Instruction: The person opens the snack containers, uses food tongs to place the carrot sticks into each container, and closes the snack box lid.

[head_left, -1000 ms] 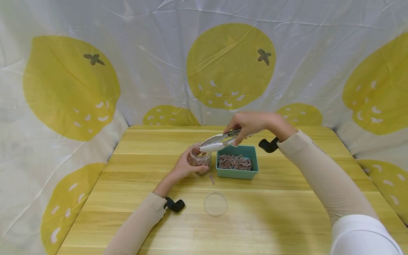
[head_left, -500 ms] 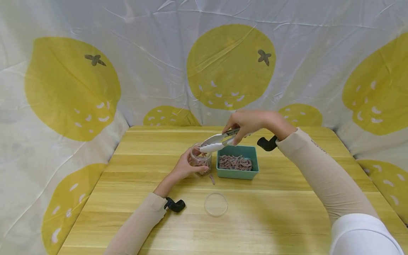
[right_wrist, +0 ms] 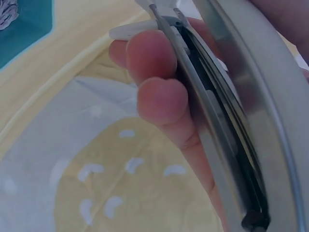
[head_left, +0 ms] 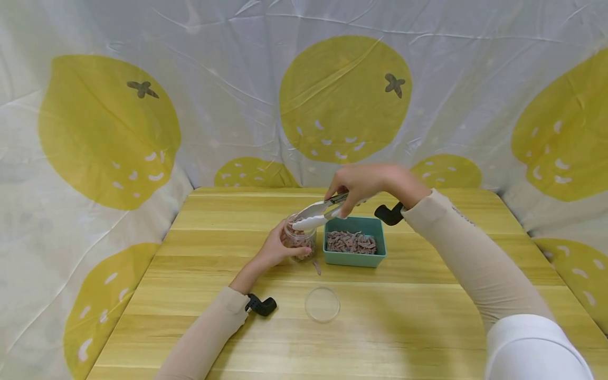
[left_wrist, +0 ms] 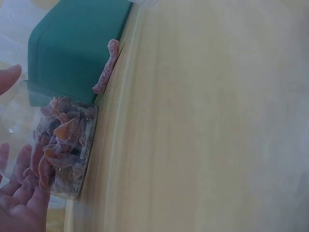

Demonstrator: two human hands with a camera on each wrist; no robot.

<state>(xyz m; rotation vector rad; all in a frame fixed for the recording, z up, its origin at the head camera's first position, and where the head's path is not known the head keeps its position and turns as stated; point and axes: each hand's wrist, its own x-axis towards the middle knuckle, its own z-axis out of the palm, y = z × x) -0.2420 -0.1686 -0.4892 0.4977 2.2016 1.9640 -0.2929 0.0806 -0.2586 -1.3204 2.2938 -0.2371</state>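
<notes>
My left hand (head_left: 272,250) grips a clear jar (head_left: 305,249) standing on the table, thumb on its near side. Dried, sugar-dusted strips (left_wrist: 60,140) fill its lower part in the left wrist view. From above, my right hand (head_left: 362,183) holds metal tongs (head_left: 328,207) with white tips, which reach into the jar's mouth. Whether the tips pinch a strip cannot be seen. Just right of the jar is a teal box (head_left: 353,259) with a pile of brownish strips (head_left: 349,241) inside. A single loose strip (left_wrist: 107,67) lies on the table between jar and box.
A round clear lid (head_left: 322,304) lies flat on the wooden table (head_left: 404,338), in front of the jar. Behind the table hangs a white cloth (head_left: 228,95) printed with yellow lemons. Each wrist wears a black camera mount (head_left: 261,305).
My right hand has shifted slightly left, carrying the tongs' tips further across and into the jar's mouth. My left hand and the jar stay in place.
</notes>
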